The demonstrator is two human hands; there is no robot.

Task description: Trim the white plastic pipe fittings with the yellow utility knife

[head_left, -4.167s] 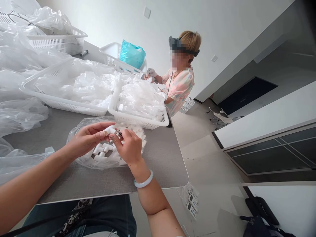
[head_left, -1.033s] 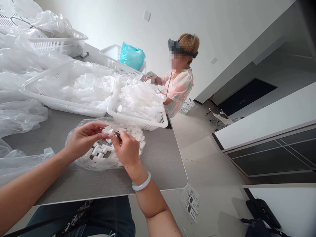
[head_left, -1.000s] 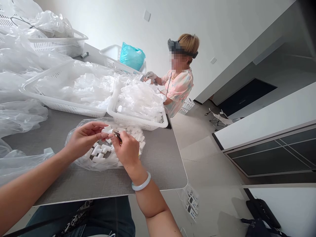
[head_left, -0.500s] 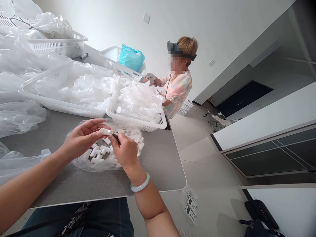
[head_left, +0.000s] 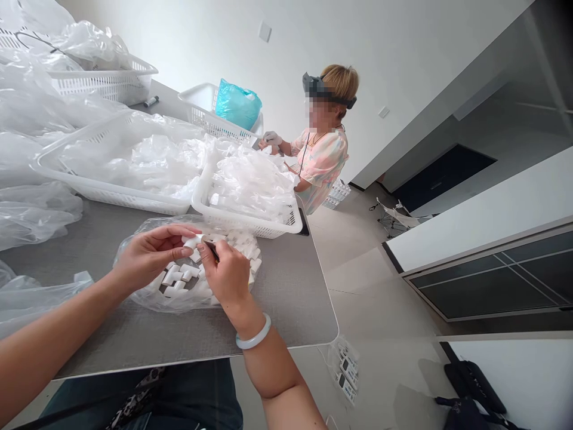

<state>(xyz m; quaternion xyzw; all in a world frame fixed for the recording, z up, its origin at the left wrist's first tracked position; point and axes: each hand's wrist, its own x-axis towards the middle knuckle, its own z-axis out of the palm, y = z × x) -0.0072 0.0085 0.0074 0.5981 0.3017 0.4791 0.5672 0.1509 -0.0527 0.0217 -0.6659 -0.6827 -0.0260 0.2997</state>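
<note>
White fitting (head_left: pixel 192 241): held above the clear bag (head_left: pixel 154 300) of similar pieces, long axis running crosswise between both hands.
Left hand (head_left: pixel 145 258): pinches the fitting's left part, thumb against fingers.
Right hand (head_left: pixel 230 275): closed around a dark tool (head_left: pixel 212 250), its tip beside the fitting's right end; contact unclear.

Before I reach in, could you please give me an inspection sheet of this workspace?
Surface: grey flat table.
Job's things: small white tubular fitting, slim dark tool, white fittings pile in clear plastic bag.
Clutter: white slotted plastic baskets, crumpled translucent plastic bags.
Hands: left hand grips fitting; right hand grips tool.
Cables: thin white cord on floor.
Surroundings: person beyond baskets.
</note>
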